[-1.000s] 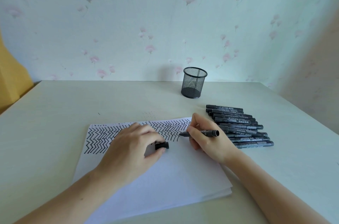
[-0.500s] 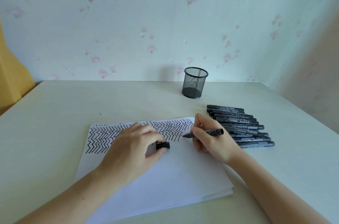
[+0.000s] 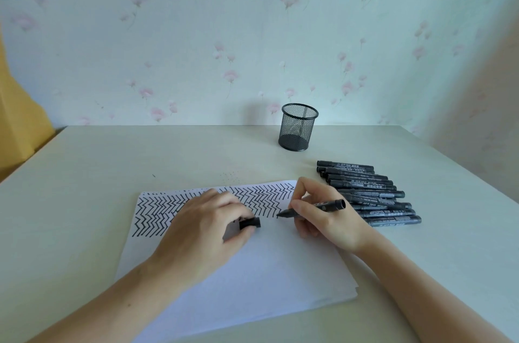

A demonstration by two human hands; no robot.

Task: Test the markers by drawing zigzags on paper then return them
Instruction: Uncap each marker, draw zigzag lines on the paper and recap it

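Pale worktop beneath us: our left hand pinches the cap and steadies the paper while our right hand grips the marker to zigzag.

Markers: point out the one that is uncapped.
The marker in the right hand, tip on the paper; its cap is in the left hand. The row of markers is capped.

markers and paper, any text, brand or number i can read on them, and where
"700": seems to read so on the farthest of the lying markers; uncertain.
Other marker labels: white print, too blurred to read.
Marker in the right hand: label too small to read.
Paper: only zigzags, no words.
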